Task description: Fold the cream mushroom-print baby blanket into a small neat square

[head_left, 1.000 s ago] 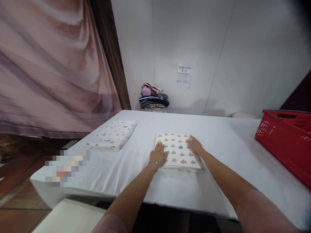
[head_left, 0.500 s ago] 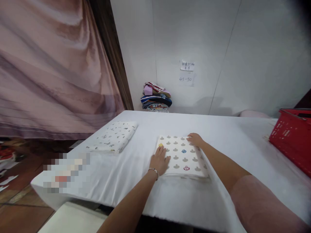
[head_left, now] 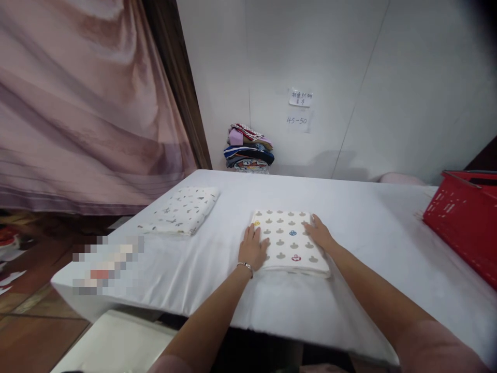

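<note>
A folded white cloth with rows of grey shapes and a few coloured ones (head_left: 289,239) lies on the white table (head_left: 361,243). My left hand (head_left: 253,249) rests flat on its left edge, fingers stretched out, a thin bracelet on the wrist. My right hand (head_left: 319,233) lies flat on the cloth's right side, fingers spread. Neither hand holds anything.
A second folded white cloth with small dark marks (head_left: 182,210) lies at the table's left. A red plastic basket (head_left: 464,217) stands at the right edge. A pile of folded coloured clothes (head_left: 248,150) sits against the back wall. A pink curtain (head_left: 85,103) hangs left.
My right hand slid from the cloth's far right corner down onto its right side. My left hand stayed on the left edge. The view shifted slightly.
</note>
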The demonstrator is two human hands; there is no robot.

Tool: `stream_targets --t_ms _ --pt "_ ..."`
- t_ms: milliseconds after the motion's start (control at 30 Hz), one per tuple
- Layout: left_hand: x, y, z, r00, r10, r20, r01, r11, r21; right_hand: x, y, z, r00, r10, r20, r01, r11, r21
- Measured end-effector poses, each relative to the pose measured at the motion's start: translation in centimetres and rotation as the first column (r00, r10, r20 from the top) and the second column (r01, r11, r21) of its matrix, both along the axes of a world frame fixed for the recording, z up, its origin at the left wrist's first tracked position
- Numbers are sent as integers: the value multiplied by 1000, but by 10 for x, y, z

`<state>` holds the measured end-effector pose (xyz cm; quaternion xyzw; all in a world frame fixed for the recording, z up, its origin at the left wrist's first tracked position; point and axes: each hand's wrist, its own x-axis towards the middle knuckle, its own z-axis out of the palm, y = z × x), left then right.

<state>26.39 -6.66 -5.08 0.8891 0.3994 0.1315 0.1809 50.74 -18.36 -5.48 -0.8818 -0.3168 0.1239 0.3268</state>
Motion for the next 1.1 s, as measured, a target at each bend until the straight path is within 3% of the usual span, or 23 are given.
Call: stream_targets --t_ms 133,200,367,500,600,700,767,900,1100 --pt "-1 7 0 981 193 29 -188 974 -130 -25 -29 -4 1000 22 -13 -22 999 25" --pt "3 11 3 972 235 21 -227 953 -201 -28 -38 -5 1000 29 -11 -29 998 57" --pt "28 14 11 987 132 90 -113 975 -193 -9 -49 -10 995 -65 74 44 964 262" --pt "40 15 6 991 102 83 -82 974 -213 1 -60 -12 989 -62 134 41 987 153" --pt "31 17 -3 984 76 159 -44 980 -194 -11 -74 -10 964 -12 267 -40 981 190" --pt "11 11 -8 950 -8 311 18 999 -31 -36 -89 -4 916 93 389 -218 932 289" --pt "-3 2 -7 914 -145 379 99 985 140 -54 -95 1 867 202 456 -372 871 322" --pt "-18 -17 -1 848 -450 281 342 868 360 -78 -98 8 739 398 543 -586 777 227" --pt "-15 -18 6 806 -583 97 505 765 400 -85 -92 10 680 429 594 -573 817 67"
